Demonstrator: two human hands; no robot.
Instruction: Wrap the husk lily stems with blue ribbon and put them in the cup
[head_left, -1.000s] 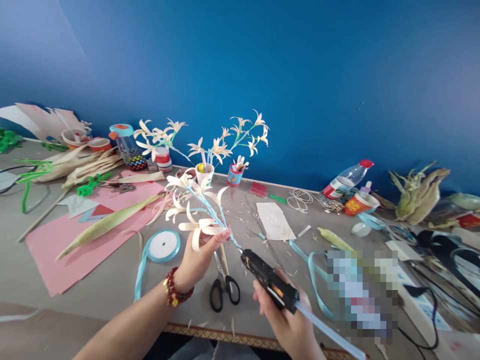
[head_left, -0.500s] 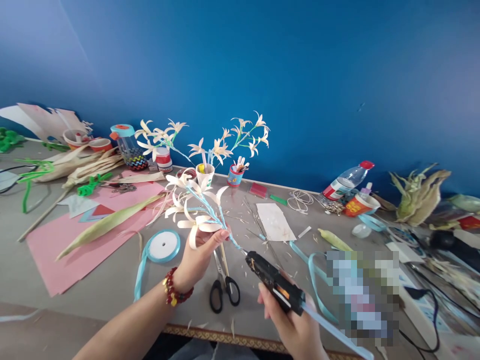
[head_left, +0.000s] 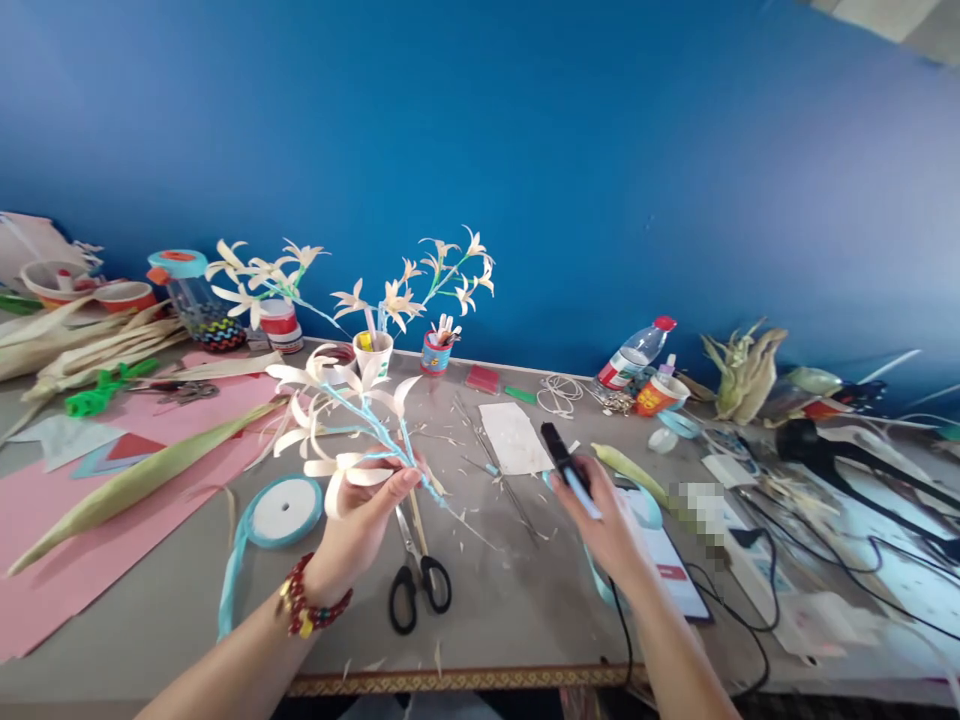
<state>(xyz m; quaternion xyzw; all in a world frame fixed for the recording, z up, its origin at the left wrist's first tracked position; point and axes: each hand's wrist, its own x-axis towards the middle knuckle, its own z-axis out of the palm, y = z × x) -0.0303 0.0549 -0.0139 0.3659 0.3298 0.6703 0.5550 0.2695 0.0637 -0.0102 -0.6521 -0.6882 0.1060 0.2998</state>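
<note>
My left hand (head_left: 358,525) is closed round the blue-wrapped stem of a spray of cream paper flowers (head_left: 330,400), held up over the table. Its bare wire end points right and down toward the table. My right hand (head_left: 607,525) grips a black glue gun (head_left: 566,462), nozzle pointing away from me, well to the right of the stem. The gun's black cord runs down past my right wrist. Black-handled scissors (head_left: 416,570) lie on the table between my two hands.
A blue ribbon spool (head_left: 283,510) lies left of my left hand. A cup with finished flower sprays (head_left: 373,350), a small pot (head_left: 433,352), a water bottle (head_left: 634,355), pink paper (head_left: 90,500), husks (head_left: 739,365), a tablet (head_left: 671,570) and cables crowd the table.
My right hand has carried the glue gun away from the stem's end, right and farther off, turning it nozzle-outward. The view has swung right. My left hand still holds the spray.
</note>
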